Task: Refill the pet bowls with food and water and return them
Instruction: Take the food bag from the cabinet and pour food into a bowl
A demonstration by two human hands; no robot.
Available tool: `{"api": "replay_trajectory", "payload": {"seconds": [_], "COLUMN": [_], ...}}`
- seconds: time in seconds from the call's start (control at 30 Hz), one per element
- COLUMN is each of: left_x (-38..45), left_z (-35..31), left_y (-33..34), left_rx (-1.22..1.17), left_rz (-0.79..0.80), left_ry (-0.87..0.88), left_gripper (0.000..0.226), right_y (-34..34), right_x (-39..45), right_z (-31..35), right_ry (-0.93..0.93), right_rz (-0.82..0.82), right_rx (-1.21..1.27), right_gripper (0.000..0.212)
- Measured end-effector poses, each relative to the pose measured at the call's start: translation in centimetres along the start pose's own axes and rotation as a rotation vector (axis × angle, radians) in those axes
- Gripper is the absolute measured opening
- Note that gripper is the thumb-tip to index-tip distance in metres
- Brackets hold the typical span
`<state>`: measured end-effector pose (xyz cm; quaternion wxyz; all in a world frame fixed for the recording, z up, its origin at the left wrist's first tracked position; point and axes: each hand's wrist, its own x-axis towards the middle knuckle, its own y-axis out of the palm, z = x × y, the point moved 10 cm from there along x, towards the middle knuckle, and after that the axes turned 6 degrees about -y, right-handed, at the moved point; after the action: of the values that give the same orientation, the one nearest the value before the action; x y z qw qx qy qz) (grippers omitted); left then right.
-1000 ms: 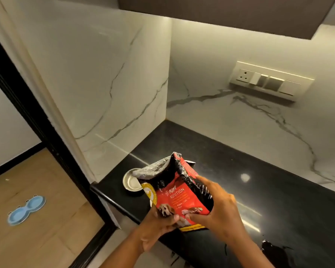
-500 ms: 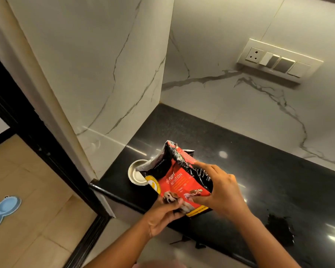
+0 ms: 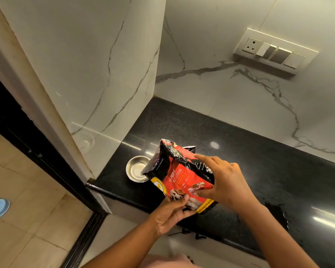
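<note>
Head view: both hands, left [image 3: 170,213] and right [image 3: 223,182], are gripping the food bag [image 3: 179,175], tilting it over the steel bowl [image 3: 137,168]; overtipping is risking kibble scattering across the bench [image 3: 259,161].

I see black granite countertop [image 3: 249,151] in corner, white grey-veined marble walls [image 3: 211,97] behind; switch panel with socket [image 3: 275,50] upper right; beige tiled floor [image 3: 27,200] left, ceiling light reflections on stone.

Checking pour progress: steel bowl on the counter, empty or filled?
Empty as far as visible: steel bowl shows bare shiny metal; food bag covers its right edge.
</note>
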<state>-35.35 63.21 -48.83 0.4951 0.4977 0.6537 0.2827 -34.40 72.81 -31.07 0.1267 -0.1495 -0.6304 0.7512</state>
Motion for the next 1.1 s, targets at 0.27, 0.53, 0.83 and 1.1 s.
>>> {"api": "replay_trajectory", "payload": {"seconds": [0.27, 0.53, 0.83, 1.1], "left_x": [0.6, 0.6, 0.6, 0.7], "left_z": [0.3, -0.1, 0.6, 1.1], "left_y": [-0.1, -0.3, -1.2, -1.4], "left_rx": [-0.013, 0.032, 0.070, 0.197], "left_rz": [-0.034, -0.100, -0.157, -0.220], "left_ry": [0.018, 0.063, 0.036, 0.040], "left_gripper": [0.065, 0.074, 0.063, 0.057], "right_y": [-0.4, -0.2, 0.4, 2.3], "right_x": [0.3, 0.0, -0.7, -2.8], "right_z": [0.2, 0.1, -0.8, -4.0], "right_ry": [-0.041, -0.065, -0.069, -0.037], "right_rz": [0.002, -0.018, -0.039, -0.016], "right_rx": [-0.058, -0.031, 0.042, 0.291], "right_gripper": [0.105, 0.103, 0.104, 0.107]}}
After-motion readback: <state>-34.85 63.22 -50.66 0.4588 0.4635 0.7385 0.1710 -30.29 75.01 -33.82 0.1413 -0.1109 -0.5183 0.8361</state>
